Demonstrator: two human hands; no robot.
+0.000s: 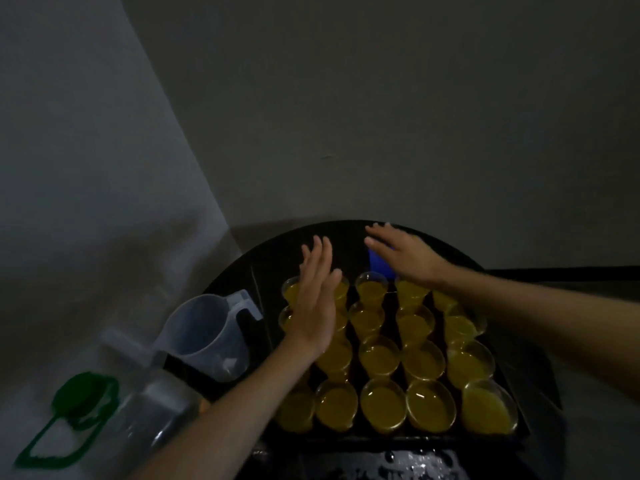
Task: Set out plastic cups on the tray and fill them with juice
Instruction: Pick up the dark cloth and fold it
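Several clear plastic cups (pixel 380 355) filled with yellow-orange juice stand in rows on a dark tray (pixel 519 426). My left hand (pixel 317 299) hovers over the cups at the tray's left side, fingers straight and pointing away, holding nothing. My right hand (pixel 403 252) reaches over the far row of cups, fingers stretched out flat, also empty. A small blue object (pixel 379 265) shows under the right hand, partly hidden.
An empty translucent plastic jug (pixel 207 336) stands left of the tray on the dark round table (pixel 270 258). A clear bottle with a green cap (pixel 85 398) lies at the lower left. Walls close in behind and to the left.
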